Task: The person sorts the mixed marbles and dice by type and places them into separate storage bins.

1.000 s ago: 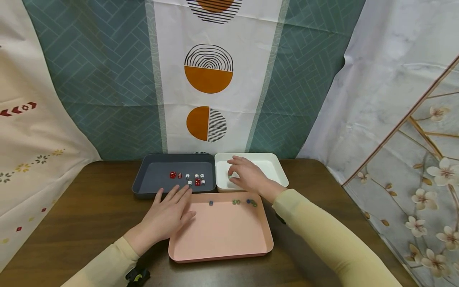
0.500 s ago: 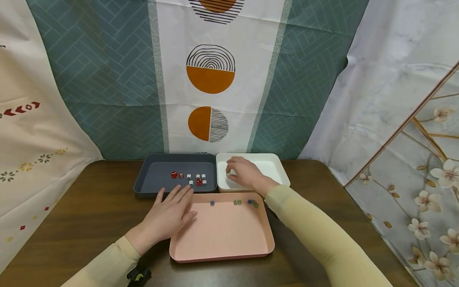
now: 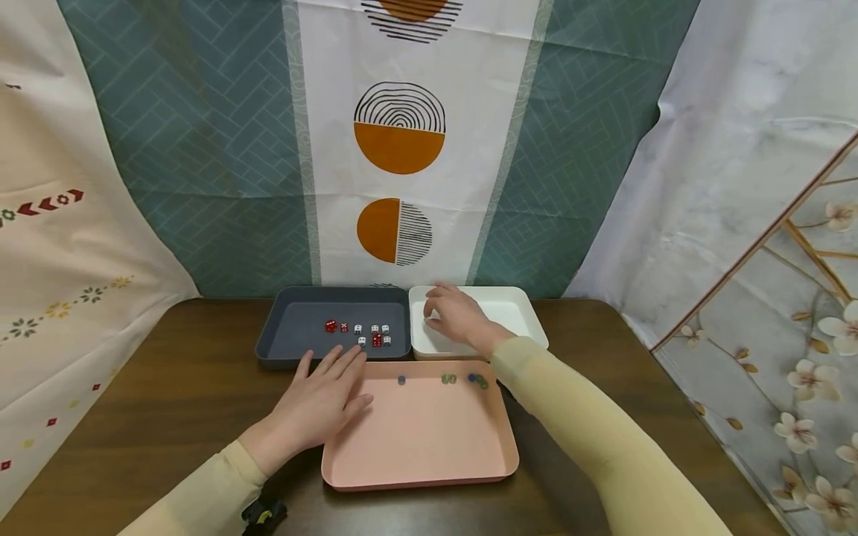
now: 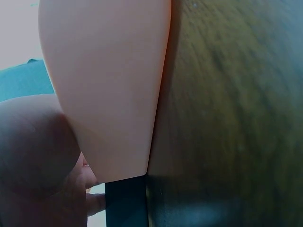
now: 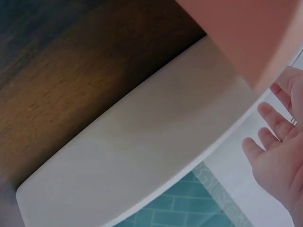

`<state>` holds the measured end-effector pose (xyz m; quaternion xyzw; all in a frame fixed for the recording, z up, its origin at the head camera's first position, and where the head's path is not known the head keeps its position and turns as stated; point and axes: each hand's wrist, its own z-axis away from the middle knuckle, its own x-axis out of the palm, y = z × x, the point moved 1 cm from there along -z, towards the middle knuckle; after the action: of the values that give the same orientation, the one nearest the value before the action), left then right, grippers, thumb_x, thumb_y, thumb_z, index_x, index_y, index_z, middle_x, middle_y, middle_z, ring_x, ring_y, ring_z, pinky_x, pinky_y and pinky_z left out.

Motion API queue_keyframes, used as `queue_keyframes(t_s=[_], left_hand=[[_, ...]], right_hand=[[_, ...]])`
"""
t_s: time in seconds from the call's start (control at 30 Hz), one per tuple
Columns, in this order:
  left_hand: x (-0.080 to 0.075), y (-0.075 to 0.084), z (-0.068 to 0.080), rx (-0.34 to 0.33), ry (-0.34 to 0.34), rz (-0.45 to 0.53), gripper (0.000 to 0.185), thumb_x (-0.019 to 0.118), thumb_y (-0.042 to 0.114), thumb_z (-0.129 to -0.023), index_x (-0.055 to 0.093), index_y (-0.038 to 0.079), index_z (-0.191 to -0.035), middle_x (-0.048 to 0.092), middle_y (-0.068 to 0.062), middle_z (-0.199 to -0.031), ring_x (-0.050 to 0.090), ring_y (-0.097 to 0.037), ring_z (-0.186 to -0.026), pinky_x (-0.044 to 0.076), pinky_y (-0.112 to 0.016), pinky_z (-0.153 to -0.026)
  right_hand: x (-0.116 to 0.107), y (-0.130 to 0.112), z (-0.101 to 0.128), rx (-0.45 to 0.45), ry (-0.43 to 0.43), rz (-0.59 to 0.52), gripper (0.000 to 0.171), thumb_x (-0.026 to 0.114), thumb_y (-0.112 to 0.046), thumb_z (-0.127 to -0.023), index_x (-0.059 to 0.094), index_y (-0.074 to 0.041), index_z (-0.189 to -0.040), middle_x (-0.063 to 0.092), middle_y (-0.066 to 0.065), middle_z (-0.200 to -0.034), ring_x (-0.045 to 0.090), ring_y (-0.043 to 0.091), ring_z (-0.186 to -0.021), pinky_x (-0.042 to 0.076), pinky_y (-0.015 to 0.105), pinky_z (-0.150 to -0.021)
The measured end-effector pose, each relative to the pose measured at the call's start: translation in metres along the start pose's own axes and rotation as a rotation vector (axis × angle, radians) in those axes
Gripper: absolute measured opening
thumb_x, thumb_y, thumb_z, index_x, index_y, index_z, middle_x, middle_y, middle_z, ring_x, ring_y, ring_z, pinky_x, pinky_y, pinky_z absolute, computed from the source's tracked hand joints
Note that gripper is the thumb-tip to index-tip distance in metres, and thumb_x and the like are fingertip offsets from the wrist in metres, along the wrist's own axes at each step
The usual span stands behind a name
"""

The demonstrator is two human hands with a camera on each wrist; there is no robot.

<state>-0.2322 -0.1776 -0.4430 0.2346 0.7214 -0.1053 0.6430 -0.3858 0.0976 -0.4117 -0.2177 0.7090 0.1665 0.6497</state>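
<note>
My left hand (image 3: 328,398) lies flat, fingers straight, across the wooden table (image 3: 167,387) and the far left corner of the pink tray (image 3: 422,439). In the left wrist view the palm (image 4: 33,165) rests beside the pink tray's wall (image 4: 113,85). My right hand (image 3: 447,314) hovers over the left part of the white tray (image 3: 529,321). Its fingers (image 5: 272,123) are spread and relaxed in the right wrist view, with nothing seen between them. Several small coloured beads (image 3: 462,379) lie along the pink tray's far edge. Several red and white dice (image 3: 362,335) sit in the dark grey tray (image 3: 288,351).
The three trays stand close together mid-table, grey and white behind, pink in front. Patterned cloth hangs right behind the trays and down both sides. A small black object (image 3: 263,514) sits at the table's near edge by my left sleeve.
My right hand has drawn slightly farther back over the white tray's left side. The left hand has stayed flat where it was.
</note>
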Motion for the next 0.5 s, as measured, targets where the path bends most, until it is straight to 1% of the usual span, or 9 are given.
queue_keyframes(t_s=[0.1,0.2,0.37,0.5], left_hand=[[0.0,0.0,-0.001,-0.006,-0.002,0.001,0.074,0.068,0.048,-0.109,0.05,0.004,-0.165,0.044,-0.017,-0.172,0.036,-0.046,-0.16,0.017,-0.079,-0.125],[0.001,0.001,-0.001,-0.004,-0.003,0.001,0.073,0.069,0.047,-0.108,0.05,0.005,-0.165,0.044,-0.017,-0.172,0.037,-0.046,-0.16,0.018,-0.079,-0.125],[0.001,0.001,-0.001,0.003,-0.005,-0.006,0.073,0.068,0.047,-0.109,0.05,0.005,-0.165,0.044,-0.016,-0.172,0.037,-0.045,-0.16,0.018,-0.079,-0.124],[0.0,0.001,0.0,-0.002,-0.008,-0.017,0.074,0.068,0.048,-0.109,0.049,0.005,-0.166,0.044,-0.016,-0.173,0.036,-0.045,-0.16,0.018,-0.078,-0.125]], right_hand=[[0.003,0.001,-0.004,0.008,-0.019,-0.008,0.012,0.08,-0.021,-0.105,0.082,-0.014,-0.115,0.066,0.008,-0.15,0.045,0.031,-0.156,0.046,0.045,-0.121],[0.008,0.001,-0.008,0.02,-0.052,-0.01,0.014,0.078,-0.022,-0.107,0.082,-0.015,-0.118,0.069,0.006,-0.142,0.054,0.029,-0.146,0.053,0.045,-0.113],[0.014,0.0,-0.014,0.013,-0.083,0.004,0.016,0.077,-0.022,-0.107,0.082,-0.017,-0.121,0.074,0.004,-0.132,0.066,0.028,-0.13,0.056,0.045,-0.106],[0.017,-0.002,-0.017,-0.005,-0.095,0.035,0.017,0.076,-0.022,-0.108,0.082,-0.017,-0.123,0.075,0.004,-0.125,0.07,0.027,-0.121,0.058,0.044,-0.102]])
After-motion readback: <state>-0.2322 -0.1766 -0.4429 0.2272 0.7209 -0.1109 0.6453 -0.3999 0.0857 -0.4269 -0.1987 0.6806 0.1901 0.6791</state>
